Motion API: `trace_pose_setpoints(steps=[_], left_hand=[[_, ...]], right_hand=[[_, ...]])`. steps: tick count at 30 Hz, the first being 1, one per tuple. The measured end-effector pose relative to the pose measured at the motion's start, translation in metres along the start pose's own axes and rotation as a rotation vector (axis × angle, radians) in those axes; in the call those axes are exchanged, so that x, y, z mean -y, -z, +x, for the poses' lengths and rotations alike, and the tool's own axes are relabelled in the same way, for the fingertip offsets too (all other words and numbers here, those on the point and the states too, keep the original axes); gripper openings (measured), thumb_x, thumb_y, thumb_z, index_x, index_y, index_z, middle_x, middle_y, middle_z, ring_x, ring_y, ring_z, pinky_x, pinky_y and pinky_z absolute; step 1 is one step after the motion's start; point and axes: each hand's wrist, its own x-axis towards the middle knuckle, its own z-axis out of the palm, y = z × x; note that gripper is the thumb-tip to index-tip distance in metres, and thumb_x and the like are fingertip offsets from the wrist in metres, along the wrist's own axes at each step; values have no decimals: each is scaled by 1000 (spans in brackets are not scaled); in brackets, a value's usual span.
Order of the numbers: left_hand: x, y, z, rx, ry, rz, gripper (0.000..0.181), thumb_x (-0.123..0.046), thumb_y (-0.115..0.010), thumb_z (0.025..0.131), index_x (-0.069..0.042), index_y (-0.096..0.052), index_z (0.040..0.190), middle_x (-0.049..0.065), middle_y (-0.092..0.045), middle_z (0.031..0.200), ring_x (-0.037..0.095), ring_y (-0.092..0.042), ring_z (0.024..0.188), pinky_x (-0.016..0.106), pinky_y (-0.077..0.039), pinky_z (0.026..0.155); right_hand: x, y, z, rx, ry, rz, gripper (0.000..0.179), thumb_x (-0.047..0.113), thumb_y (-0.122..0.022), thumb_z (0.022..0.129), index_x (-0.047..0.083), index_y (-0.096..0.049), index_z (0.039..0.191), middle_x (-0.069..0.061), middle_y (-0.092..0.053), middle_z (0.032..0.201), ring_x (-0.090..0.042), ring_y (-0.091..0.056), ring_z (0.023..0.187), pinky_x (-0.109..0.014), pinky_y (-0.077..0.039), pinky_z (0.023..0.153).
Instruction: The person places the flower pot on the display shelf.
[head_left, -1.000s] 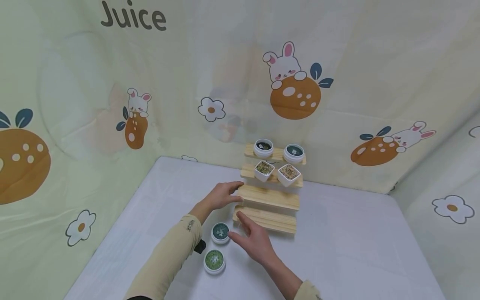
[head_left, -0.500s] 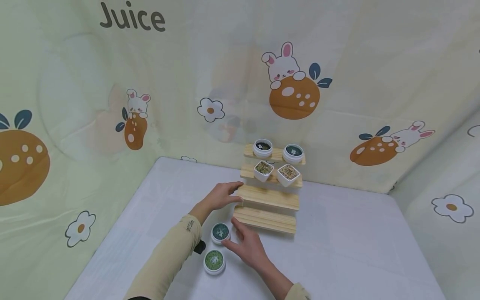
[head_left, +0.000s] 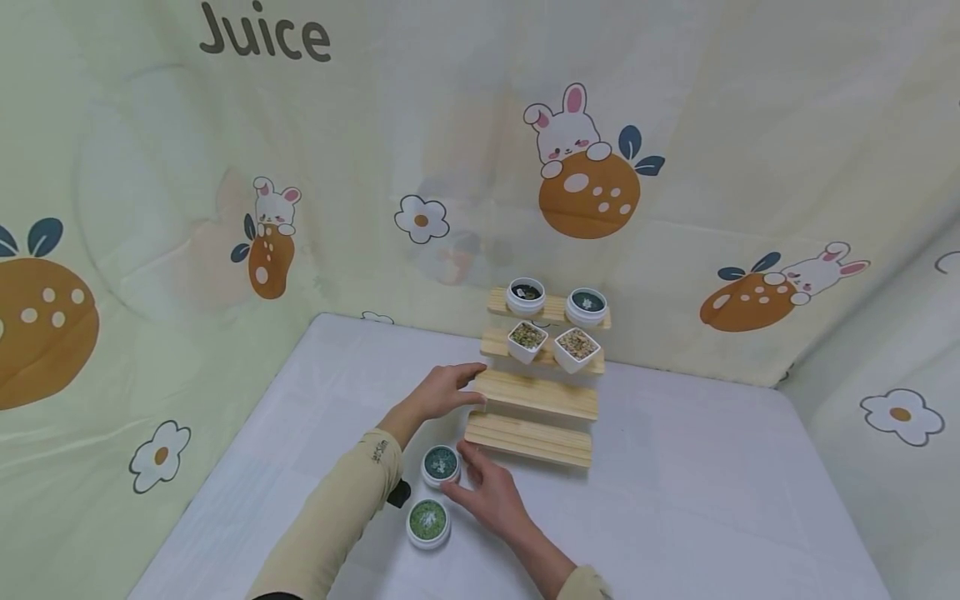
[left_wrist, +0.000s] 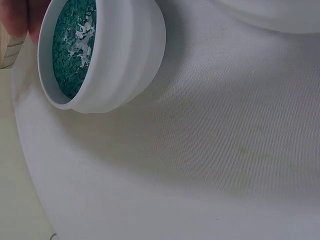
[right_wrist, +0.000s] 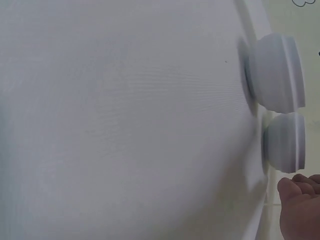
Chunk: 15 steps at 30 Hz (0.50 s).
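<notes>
A wooden stepped rack (head_left: 536, 393) stands on the white table. My left hand (head_left: 438, 392) is at the rack's left end, thumb and fingers apart; whether the fingertips touch the wood I cannot tell. Just right of a round white pot with dark green filling (head_left: 441, 463) is my right hand (head_left: 491, 496), fingers extended and thumb close to the pot's rim. Contact there is unclear. In the right wrist view that hand (right_wrist: 300, 207) shows next to the pots, holding nothing visible. A round white pot with lighter green filling (head_left: 428, 522) sits nearer to me.
On the rack's top step are a pot with dark filling (head_left: 526, 295) and a green-filled pot (head_left: 587, 307). One step lower are two square white pots, one greenish (head_left: 528, 340), one pinkish-beige (head_left: 577, 348). Printed cloth (head_left: 360, 125) hangs behind the table.
My right hand has moved left and toward me, from the rack's lowest step to beside the dark green pot. The left hand and the pots have stayed in place.
</notes>
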Motion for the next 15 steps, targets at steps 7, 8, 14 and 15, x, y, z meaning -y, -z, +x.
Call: trace_pose_setpoints(steps=[7,8,14,15], left_hand=[[1,0,0,3,7,10,63,-31,-72,90,-7,-49,143,11,-51,144,27,-53,128,36,-46,107],[1,0,0,3,6,9,63,-31,-72,90,-6,-49,143,11,-51,144,27,-53,128,36,-45,107],[2,0,0,-2,-10,15,62,-29,-72,90,-6,-49,143,11,-52,143,26,-53,127,36,-46,107],[2,0,0,-2,-12,15,62,-29,-72,90,-6,-49,143,11,-52,143,26,-53,127,36,-46,107]], right_hand=[[-5,-7,5,-3,-12,0,76,35,-77,85,-5,-45,143,-21,-48,143,-33,-52,127,-39,-48,102],[-6,-8,6,-5,-11,-4,77,35,-77,85,-4,-45,143,-21,-48,143,-32,-52,127,-38,-48,102],[-8,-15,9,-5,-15,12,79,33,-77,85,-6,-42,144,-23,-45,145,-32,-48,131,-36,-44,105],[-8,-16,10,-6,-15,15,79,32,-78,85,-7,-42,143,-24,-44,146,-33,-47,131,-36,-44,106]])
